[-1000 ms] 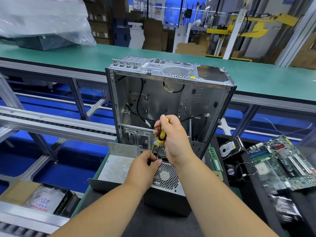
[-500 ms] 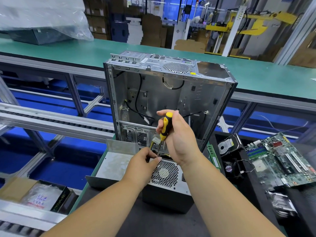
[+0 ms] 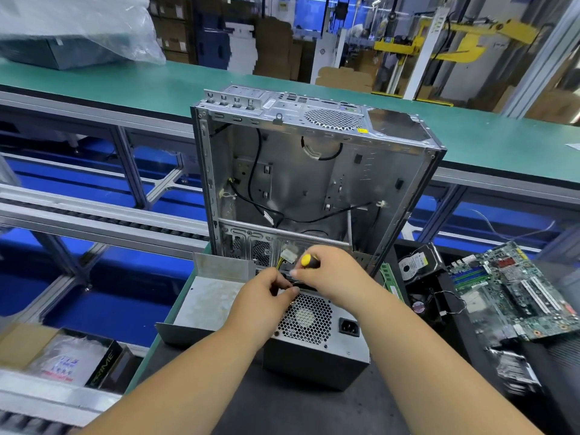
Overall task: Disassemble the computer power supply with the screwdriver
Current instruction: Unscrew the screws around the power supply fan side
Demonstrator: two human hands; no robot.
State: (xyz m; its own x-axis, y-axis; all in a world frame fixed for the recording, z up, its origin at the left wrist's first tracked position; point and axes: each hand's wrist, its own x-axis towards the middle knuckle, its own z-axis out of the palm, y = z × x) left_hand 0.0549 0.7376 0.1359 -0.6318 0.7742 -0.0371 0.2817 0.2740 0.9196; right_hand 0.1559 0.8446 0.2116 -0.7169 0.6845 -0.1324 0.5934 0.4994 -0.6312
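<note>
Power supply (image 3: 317, 334): grey box, lower middle of the frame, on the dark worktop (image 3: 282, 403).
Right hand (image 3: 332, 274): grips the yellow screwdriver (image 3: 309, 260).
Left hand (image 3: 266, 293): fingers pinch at the box's top edge.

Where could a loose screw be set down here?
Bare dark mat lies in front of the power supply, between the forearms. The removed grey cover to its left is bare too. The right side is crowded with the motherboard and hard drive.
</note>
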